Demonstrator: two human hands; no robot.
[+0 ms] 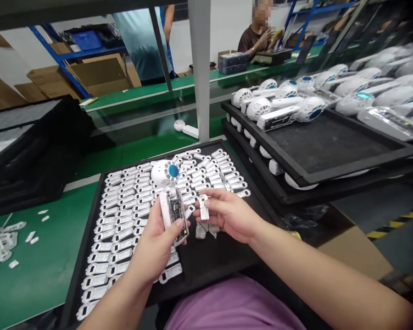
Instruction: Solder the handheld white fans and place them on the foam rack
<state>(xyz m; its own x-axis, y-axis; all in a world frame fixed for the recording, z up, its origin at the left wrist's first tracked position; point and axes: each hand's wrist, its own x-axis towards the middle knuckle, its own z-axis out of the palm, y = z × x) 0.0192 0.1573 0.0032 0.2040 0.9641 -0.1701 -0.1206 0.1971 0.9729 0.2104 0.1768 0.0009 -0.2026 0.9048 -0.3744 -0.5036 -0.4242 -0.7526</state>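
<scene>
Over tray (213, 256): L (154, 247) casing (174, 213), R (229, 215) tab (203, 207)

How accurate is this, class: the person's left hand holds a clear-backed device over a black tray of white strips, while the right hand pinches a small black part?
Not accurate: the small part pinched by the right hand is white, not black, as the head view shows.
</scene>
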